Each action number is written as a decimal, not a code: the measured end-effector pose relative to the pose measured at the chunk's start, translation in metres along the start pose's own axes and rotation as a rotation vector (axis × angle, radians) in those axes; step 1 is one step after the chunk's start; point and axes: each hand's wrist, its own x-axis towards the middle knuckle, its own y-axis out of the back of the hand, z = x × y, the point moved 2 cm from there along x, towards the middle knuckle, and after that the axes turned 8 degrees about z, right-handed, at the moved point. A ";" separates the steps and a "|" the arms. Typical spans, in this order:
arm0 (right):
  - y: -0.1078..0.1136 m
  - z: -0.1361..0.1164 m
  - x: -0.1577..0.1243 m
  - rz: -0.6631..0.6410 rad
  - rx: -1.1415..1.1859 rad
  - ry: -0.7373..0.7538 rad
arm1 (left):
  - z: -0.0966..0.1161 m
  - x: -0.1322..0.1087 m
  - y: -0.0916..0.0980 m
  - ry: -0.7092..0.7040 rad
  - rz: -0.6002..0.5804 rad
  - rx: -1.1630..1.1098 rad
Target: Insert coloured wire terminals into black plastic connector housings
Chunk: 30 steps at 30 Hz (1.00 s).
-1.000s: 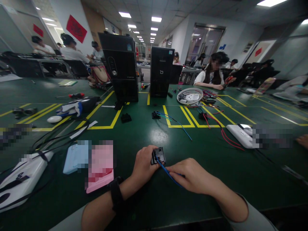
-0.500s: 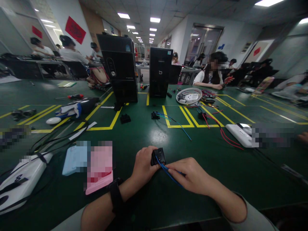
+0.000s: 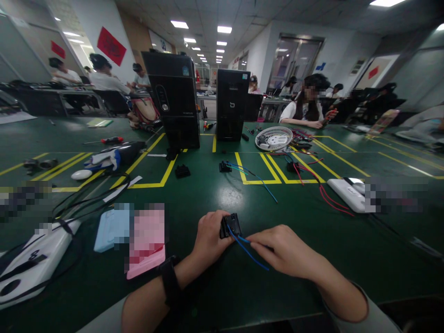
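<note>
My left hand (image 3: 212,235) is closed round a small black connector block (image 3: 233,224), held above the green table. Blue wires (image 3: 250,255) come out of the block's face and trail down to the right. The fingertips of my right hand (image 3: 285,249) pinch a blue wire just right of the block. Beyond my hands lies a second black block (image 3: 225,166) with blue and green wires. A plain black block (image 3: 182,171) rests to its left, and one with red wires (image 3: 294,167) to its right.
Two black computer towers (image 3: 172,99) (image 3: 231,105) stand at the back. A white basket (image 3: 274,138) sits right of them. Blue (image 3: 111,230) and pink (image 3: 147,259) cases and a white power bank (image 3: 38,259) lie left. Across the table sits a person (image 3: 305,108).
My right hand has moved slightly right, away from the block. The blue wires have spread apart, and one now hangs loose below my right fingers.
</note>
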 end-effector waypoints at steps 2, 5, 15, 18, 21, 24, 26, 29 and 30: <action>-0.002 0.000 0.001 0.045 0.016 -0.024 | -0.001 0.000 -0.001 -0.002 0.005 -0.001; -0.010 0.000 0.003 0.087 0.078 -0.038 | -0.003 -0.001 -0.002 0.003 0.019 0.004; -0.011 -0.002 0.003 -0.042 -0.010 0.137 | -0.002 0.000 0.000 0.032 0.014 -0.007; -0.005 0.000 0.002 -0.062 -0.031 0.098 | -0.002 0.000 0.000 0.027 0.012 -0.007; -0.001 0.002 0.002 -0.048 -0.009 0.042 | -0.001 0.000 0.000 0.022 0.013 -0.003; -0.001 0.003 0.002 0.004 0.029 -0.008 | -0.001 0.000 -0.001 0.010 0.014 0.001; -0.004 0.002 0.003 0.050 0.078 -0.030 | -0.001 0.000 -0.001 0.002 0.010 0.005; -0.010 0.001 0.005 0.104 0.160 -0.048 | -0.002 -0.001 -0.001 0.000 0.009 0.006; -0.012 0.001 0.005 0.115 0.175 -0.046 | -0.002 -0.001 -0.001 0.001 0.011 0.005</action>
